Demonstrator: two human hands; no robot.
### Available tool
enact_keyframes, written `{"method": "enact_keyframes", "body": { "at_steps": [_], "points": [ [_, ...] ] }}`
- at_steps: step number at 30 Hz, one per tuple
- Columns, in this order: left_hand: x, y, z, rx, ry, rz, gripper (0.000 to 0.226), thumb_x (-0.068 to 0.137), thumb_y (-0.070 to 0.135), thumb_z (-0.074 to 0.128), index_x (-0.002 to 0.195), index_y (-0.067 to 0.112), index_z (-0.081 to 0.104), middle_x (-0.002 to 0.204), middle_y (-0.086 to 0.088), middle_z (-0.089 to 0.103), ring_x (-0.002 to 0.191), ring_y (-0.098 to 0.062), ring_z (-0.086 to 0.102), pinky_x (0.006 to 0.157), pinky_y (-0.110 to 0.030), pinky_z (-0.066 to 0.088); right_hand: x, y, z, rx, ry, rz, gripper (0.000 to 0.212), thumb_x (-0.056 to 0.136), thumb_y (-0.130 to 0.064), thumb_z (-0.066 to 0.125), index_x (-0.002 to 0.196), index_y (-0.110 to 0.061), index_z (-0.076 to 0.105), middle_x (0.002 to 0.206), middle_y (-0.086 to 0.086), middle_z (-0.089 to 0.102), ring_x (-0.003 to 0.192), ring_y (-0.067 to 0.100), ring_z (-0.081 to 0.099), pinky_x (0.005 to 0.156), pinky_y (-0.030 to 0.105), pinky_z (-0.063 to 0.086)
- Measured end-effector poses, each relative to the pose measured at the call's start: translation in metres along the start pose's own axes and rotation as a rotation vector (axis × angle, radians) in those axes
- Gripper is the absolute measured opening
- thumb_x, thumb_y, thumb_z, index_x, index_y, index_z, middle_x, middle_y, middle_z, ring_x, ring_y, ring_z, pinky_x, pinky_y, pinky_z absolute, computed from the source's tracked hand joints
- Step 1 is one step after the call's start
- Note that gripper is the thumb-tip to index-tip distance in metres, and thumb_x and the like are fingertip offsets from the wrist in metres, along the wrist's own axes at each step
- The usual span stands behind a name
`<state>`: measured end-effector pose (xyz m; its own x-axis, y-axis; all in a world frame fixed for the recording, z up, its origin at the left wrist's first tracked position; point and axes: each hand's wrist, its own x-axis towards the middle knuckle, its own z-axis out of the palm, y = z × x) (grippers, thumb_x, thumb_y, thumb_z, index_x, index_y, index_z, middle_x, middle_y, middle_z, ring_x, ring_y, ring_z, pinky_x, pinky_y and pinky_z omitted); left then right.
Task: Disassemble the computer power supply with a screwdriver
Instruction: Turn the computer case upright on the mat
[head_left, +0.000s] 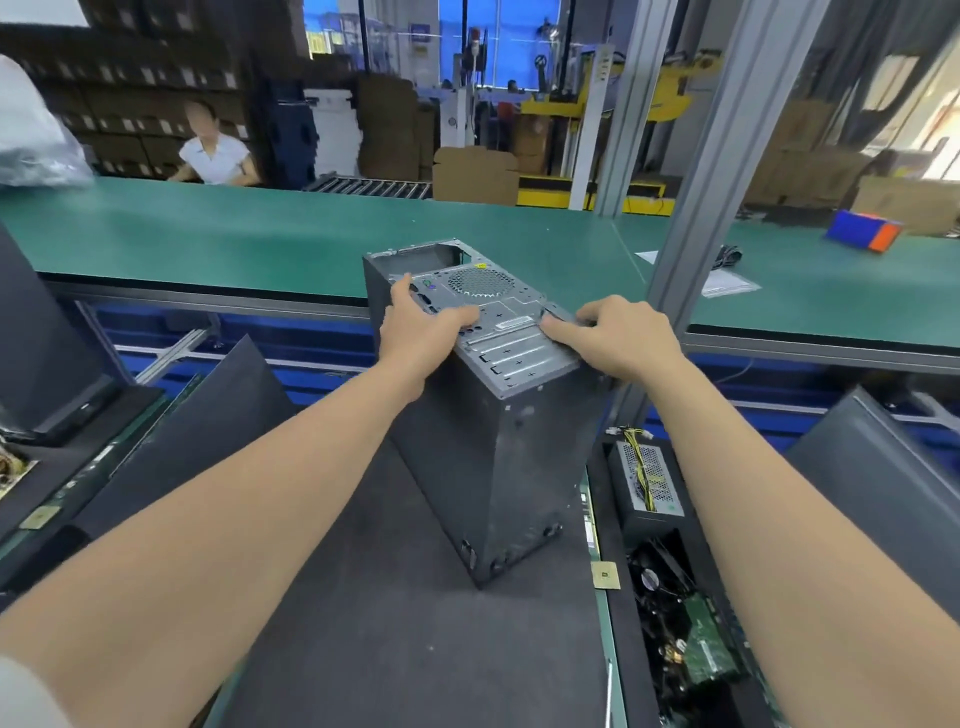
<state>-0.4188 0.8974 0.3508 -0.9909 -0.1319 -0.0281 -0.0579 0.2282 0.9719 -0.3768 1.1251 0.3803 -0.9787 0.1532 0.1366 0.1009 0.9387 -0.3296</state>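
Observation:
A black computer tower case (524, 457) stands on end on a dark mat (395, 623), its grey metal rear panel (498, 312) facing up with a round fan grille and slot covers. My left hand (415, 327) grips the panel's left edge, thumb across the metal. My right hand (618, 338) grips the right edge, fingers curled over the rim. The power supply bay at the far end of the panel looks like an empty opening. No screwdriver is visible.
A removed power supply (647, 480) with yellow wires lies to the right, above a fan and green circuit boards (706, 649). Black case panels (197, 431) lean at the left. A green conveyor (260, 228), an aluminium post (711, 171) and a seated person (215, 153) lie beyond.

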Motion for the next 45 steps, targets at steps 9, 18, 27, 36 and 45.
{"method": "enact_keyframes", "body": {
  "at_steps": [9,18,27,36,45],
  "points": [
    [0.040,0.021,-0.042,0.307,-0.344,0.160,0.092,0.089,0.025,0.082,0.161,0.033,0.024,0.161,-0.006,0.042,0.131,-0.031,0.053,0.104,-0.038,0.044,-0.067,-0.066,0.010,0.520,-0.267,0.221,0.061,0.067,-0.059,0.080,0.087,-0.005,0.061,0.091,0.008,0.061,0.059,0.037,0.074,0.052,0.046,0.062],
    [0.034,0.037,-0.054,0.656,-0.335,0.503,0.057,0.095,0.021,0.076,0.147,0.032,0.055,0.144,-0.002,0.063,0.141,-0.027,0.048,0.110,-0.038,0.041,-0.092,-0.126,0.057,0.866,-0.292,0.243,0.061,0.064,-0.077,0.080,0.096,-0.026,0.068,0.093,0.001,0.067,0.068,0.029,0.078,0.057,0.040,0.064],
    [0.004,0.025,-0.056,0.655,-0.225,0.458,0.039,0.101,0.024,0.061,0.139,0.027,0.062,0.143,-0.004,0.064,0.134,-0.029,0.055,0.112,-0.043,0.045,-0.086,-0.098,0.047,0.646,-0.290,0.198,0.094,0.070,-0.091,0.057,0.103,-0.004,0.068,0.081,0.015,0.078,0.068,0.033,0.077,0.069,0.049,0.065],
    [-0.077,-0.030,-0.066,0.074,0.313,0.497,0.070,0.090,0.059,0.057,0.151,0.026,0.045,0.155,0.007,0.047,0.146,-0.012,0.040,0.123,-0.045,0.017,-0.019,-0.012,0.063,0.600,-0.005,0.332,0.079,0.103,-0.065,0.019,0.108,-0.006,0.071,0.108,0.021,0.074,0.095,0.030,0.070,0.098,0.050,0.055],
    [-0.113,-0.118,-0.028,-0.030,0.297,0.329,0.120,0.074,0.056,0.081,0.163,0.048,0.000,0.173,0.010,0.003,0.145,0.026,-0.002,0.097,0.010,0.009,0.025,0.049,0.113,0.704,0.224,0.458,0.055,0.088,-0.037,0.077,0.121,-0.014,0.039,0.131,0.014,0.050,0.110,0.033,0.055,0.093,0.046,0.050]
  ]
}}
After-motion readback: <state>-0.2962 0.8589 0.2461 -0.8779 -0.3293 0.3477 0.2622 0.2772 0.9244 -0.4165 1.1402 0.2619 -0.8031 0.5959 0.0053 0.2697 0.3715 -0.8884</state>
